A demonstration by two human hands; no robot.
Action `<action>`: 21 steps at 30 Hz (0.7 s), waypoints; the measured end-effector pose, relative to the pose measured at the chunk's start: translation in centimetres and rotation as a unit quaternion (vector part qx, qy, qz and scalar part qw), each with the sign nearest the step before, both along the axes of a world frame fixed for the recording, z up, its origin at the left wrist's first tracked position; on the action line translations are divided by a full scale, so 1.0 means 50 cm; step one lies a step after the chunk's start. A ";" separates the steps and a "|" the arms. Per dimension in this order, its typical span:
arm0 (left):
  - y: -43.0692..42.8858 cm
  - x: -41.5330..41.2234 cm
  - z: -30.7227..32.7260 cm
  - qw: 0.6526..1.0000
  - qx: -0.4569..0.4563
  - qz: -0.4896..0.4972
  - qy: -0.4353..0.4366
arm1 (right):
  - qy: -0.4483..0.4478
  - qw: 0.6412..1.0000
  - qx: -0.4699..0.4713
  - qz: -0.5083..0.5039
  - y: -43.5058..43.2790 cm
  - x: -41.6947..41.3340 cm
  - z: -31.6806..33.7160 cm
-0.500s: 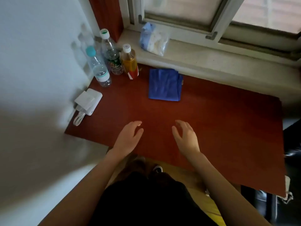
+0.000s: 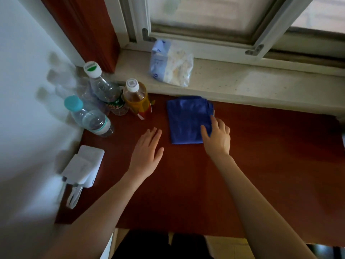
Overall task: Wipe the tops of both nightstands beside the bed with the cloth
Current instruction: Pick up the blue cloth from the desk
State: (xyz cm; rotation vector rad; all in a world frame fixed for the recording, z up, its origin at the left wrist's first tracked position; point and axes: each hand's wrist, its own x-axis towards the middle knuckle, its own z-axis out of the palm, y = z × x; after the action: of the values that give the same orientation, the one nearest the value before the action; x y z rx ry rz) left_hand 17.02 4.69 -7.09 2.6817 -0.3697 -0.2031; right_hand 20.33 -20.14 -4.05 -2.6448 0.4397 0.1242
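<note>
Nearest the camera, two bare forearms reach forward over the near edge of a reddish-brown nightstand top [image 2: 261,165]. The left hand [image 2: 147,148] lies flat, palm down, fingers straight and loosely spread, empty, over the bare wood just left of the cloth and apart from it. The right hand [image 2: 217,135] is open too, fingers splayed, its thumb and first fingertips lying on the near right corner of the folded blue cloth [image 2: 188,120]; it grips nothing.

At the left edge, against the white wall [image 2: 28,90], sits a white charger block [image 2: 84,165] with a looped white cable [image 2: 73,197] hanging toward the near side.

The cloth lies flat on the wood, folded into a rough square, close to the windowsill and right of the bottles. In the far left corner stand three plastic bottles close together: a clear one with a teal cap [image 2: 87,116], a clear one with a white and green cap [image 2: 104,90], and an amber drink bottle with a white cap [image 2: 137,98].

Beyond, on the pale stone windowsill [image 2: 242,81], rests a crumpled blue and white plastic packet [image 2: 171,62] below the window frame [image 2: 205,45]. A dark red curtain [image 2: 84,25] hangs at the far left.
</note>
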 end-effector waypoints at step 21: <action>0.010 0.028 -0.050 0.997 0.053 -0.056 -0.021 | 0.062 0.896 0.378 -0.224 0.067 0.063 0.011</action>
State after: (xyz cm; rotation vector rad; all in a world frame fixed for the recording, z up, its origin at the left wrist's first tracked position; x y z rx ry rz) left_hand 18.43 5.21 -9.60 2.7753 -0.5381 -0.2042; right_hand 23.48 -16.78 -3.52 -1.7299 0.8339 0.2577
